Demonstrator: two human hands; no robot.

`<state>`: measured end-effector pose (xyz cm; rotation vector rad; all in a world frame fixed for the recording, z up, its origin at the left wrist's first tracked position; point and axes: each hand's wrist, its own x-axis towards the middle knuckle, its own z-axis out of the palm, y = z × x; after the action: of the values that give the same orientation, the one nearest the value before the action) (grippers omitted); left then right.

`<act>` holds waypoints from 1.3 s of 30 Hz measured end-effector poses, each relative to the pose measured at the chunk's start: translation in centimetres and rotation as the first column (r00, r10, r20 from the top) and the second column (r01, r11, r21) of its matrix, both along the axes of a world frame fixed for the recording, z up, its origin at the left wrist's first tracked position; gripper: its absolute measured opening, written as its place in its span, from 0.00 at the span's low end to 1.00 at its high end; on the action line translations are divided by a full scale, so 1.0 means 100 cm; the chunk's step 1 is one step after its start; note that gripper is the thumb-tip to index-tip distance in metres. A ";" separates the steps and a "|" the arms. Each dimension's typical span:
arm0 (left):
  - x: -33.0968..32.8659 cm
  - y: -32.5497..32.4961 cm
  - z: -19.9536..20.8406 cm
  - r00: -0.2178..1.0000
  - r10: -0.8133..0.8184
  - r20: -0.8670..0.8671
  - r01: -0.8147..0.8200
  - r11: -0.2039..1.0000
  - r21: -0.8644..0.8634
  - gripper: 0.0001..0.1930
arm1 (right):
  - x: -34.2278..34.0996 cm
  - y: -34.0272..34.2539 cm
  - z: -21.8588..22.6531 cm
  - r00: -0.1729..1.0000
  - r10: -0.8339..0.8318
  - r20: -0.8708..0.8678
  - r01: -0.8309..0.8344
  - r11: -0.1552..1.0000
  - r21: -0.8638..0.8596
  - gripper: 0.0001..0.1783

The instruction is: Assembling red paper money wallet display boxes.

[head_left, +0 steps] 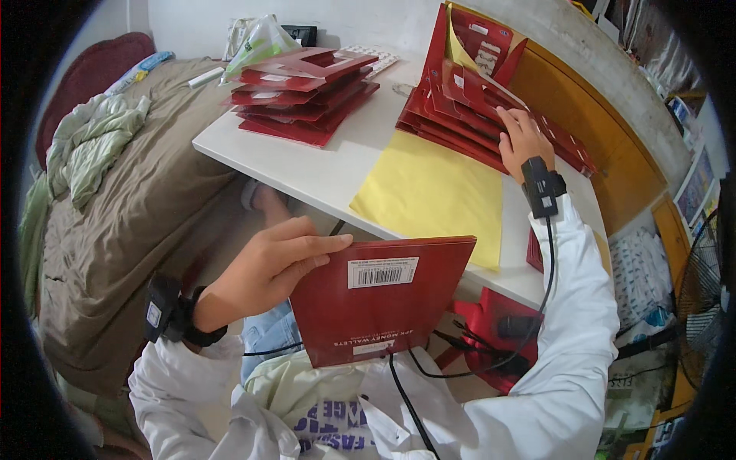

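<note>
My left hand [280,257] pinches the top left corner of a flat red cardboard package [376,307], which stands tilted in front of my lap. A white barcode label shows near its upper edge. Over the table, my right hand [526,142] reaches to a pile of red cardboard packages [452,115], its bent fingers closed on the edge of an upper package. Part of that grip is hidden behind the hand. Beneath the pile, a yellow sheet [433,195] spreads toward the table's front edge. Both wrists wear black devices.
A second stack of red cardboard packages [303,96] stands at the left of the white table [268,165]. Behind it sits a plastic bag [264,42]. A bed [146,192] is at left, a red stool [494,330] under the table, a fan [701,299] at right. Black cables hang before me.
</note>
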<state>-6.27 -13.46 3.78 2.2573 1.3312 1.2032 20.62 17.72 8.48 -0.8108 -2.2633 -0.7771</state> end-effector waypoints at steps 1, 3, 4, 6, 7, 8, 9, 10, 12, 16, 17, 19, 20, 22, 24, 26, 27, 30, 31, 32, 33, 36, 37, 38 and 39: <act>0.000 0.001 -0.001 1.000 -0.004 0.003 0.004 1.000 0.000 0.18 | 0.000 -0.013 0.002 1.000 -0.004 0.003 0.004 1.000 0.000 0.23; 0.001 0.002 -0.002 1.000 -0.010 0.005 0.010 1.000 0.013 0.17 | 0.000 -0.037 0.000 0.993 0.035 0.115 -0.006 0.970 -0.243 0.21; 0.001 0.001 0.000 1.000 -0.010 0.008 0.010 1.000 0.010 0.17 | 0.000 -0.050 -0.005 0.992 0.035 0.117 -0.005 0.969 -0.246 0.21; 0.000 -0.005 0.008 0.997 -0.033 -0.070 0.024 0.992 -0.126 0.17 | -0.001 -0.074 -0.019 0.957 0.148 0.248 -0.063 0.945 -0.321 0.19; 0.001 -0.005 0.008 0.997 -0.035 -0.069 0.026 0.991 -0.128 0.17 | 0.001 -0.084 -0.025 0.957 0.147 0.249 -0.061 0.945 -0.323 0.19; 0.001 -0.006 0.007 0.997 -0.046 -0.060 0.039 0.993 -0.111 0.18 | 0.002 -0.093 -0.031 0.936 0.206 0.286 -0.056 0.888 -0.455 0.21; 0.002 -0.006 0.007 0.997 -0.061 -0.052 0.056 0.994 -0.093 0.18 | 0.006 -0.101 -0.035 0.912 0.264 0.313 -0.038 0.816 -0.577 0.23; 0.003 -0.006 0.006 0.996 -0.066 -0.051 0.061 0.994 -0.091 0.18 | 0.012 -0.107 -0.041 0.913 0.259 0.314 -0.034 0.817 -0.576 0.23; 0.004 -0.008 0.003 0.995 -0.075 -0.072 0.075 0.997 0.000 0.20 | 0.020 -0.116 -0.054 0.929 0.294 0.225 -0.145 0.848 -0.509 0.26; 0.000 -0.020 0.012 0.994 -0.007 -0.106 0.005 1.000 -0.020 0.20 | 0.033 -0.148 -0.043 0.931 0.289 0.224 -0.086 0.769 -0.634 0.29; -0.003 -0.020 0.014 0.997 -0.014 -0.077 0.014 1.000 0.008 0.21 | 0.036 -0.152 -0.040 0.932 0.284 0.224 -0.083 0.770 -0.632 0.29; -0.008 -0.022 0.013 0.998 -0.028 -0.047 0.030 0.999 0.033 0.22 | 0.042 -0.156 -0.038 0.921 0.313 0.230 -0.122 0.795 -0.594 0.25; -0.009 -0.024 0.011 0.999 -0.029 -0.041 0.029 1.000 0.003 0.22 | 0.043 -0.154 -0.038 0.923 0.310 0.229 -0.119 0.795 -0.595 0.25; -0.009 -0.027 0.011 0.999 -0.022 -0.039 0.020 0.999 -0.032 0.23 | 0.040 -0.139 -0.035 0.940 0.288 0.184 -0.113 0.770 -0.628 0.20; -0.006 -0.026 0.012 0.998 -0.069 -0.002 0.069 0.997 -0.045 0.22 | 0.033 -0.120 -0.025 0.951 0.265 0.157 -0.106 0.760 -0.642 0.19; 0.001 -0.023 0.016 0.997 -0.078 -0.026 0.077 0.995 -0.065 0.21 | 0.027 -0.090 -0.020 0.962 0.241 0.128 -0.101 0.750 -0.654 0.18; 0.004 -0.020 0.018 0.995 -0.091 -0.050 0.086 0.993 -0.084 0.20 | 0.025 -0.068 -0.026 0.952 0.295 0.083 -0.184 0.767 -0.614 0.18; 0.006 -0.014 0.011 0.993 -0.120 -0.017 0.119 0.992 -0.051 0.20 | 0.011 -0.020 -0.043 0.935 0.353 0.025 -0.283 0.787 -0.549 0.18; 0.006 -0.014 0.011 0.993 -0.119 -0.020 0.117 0.992 -0.051 0.20 | 0.005 -0.015 -0.047 0.933 0.361 0.012 -0.297 0.787 -0.540 0.18; 0.006 -0.013 0.011 0.993 -0.119 -0.023 0.118 0.992 -0.047 0.20 | 0.002 -0.012 -0.050 0.934 0.356 -0.016 -0.293 0.742 -0.602 0.16; 0.006 -0.013 0.010 0.993 -0.117 -0.023 0.116 0.992 -0.045 0.20 | -0.002 -0.011 -0.054 0.934 0.358 -0.017 -0.295 0.741 -0.603 0.16; 0.003 -0.015 0.012 0.993 -0.111 -0.038 0.109 0.992 -0.065 0.20 | -0.007 -0.003 -0.060 0.944 0.319 -0.085 -0.299 0.717 -0.630 0.14; 0.003 -0.016 0.011 0.993 -0.111 -0.034 0.108 0.992 -0.068 0.20 | -0.008 -0.001 -0.061 0.940 0.321 -0.116 -0.318 0.703 -0.636 0.13; 0.003 -0.017 0.010 0.993 -0.114 -0.032 0.111 0.992 -0.066 0.20 | -0.007 0.000 -0.062 0.936 0.321 -0.147 -0.337 0.689 -0.642 0.13; 0.002 -0.017 0.009 0.993 -0.114 -0.031 0.112 0.992 -0.062 0.20 | -0.008 0.001 -0.063 0.935 0.323 -0.145 -0.337 0.687 -0.643 0.13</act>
<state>-6.05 -15.15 4.65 2.2874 1.2167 1.0764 19.84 17.79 2.16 -0.6517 -2.5827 0.2442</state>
